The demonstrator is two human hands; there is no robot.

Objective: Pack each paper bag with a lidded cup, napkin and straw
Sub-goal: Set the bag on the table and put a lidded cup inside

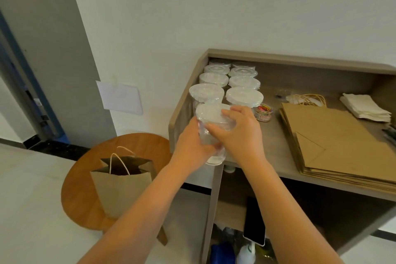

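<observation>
A clear plastic cup with a white lid [211, 113] is held at the desk's front left corner. My left hand [190, 146] wraps its lower body from the left, and my right hand [240, 133] grips its rim and side from the right. Behind it, several more lidded cups [244, 95] stand in two rows along the desk's left edge. An open brown paper bag [122, 186] with rope handles stands upright on the round stool below left. A stack of flat paper bags [334, 143] and a pile of white napkins [366, 108] lie on the desk to the right.
The grey desk [276, 154] has raised walls at its left side and back. A small tub of coloured paper clips [264, 112] sits beside the cups. The round wooden stool [85, 169] stands left of the desk. A dark phone [255, 221] lies on the lower shelf.
</observation>
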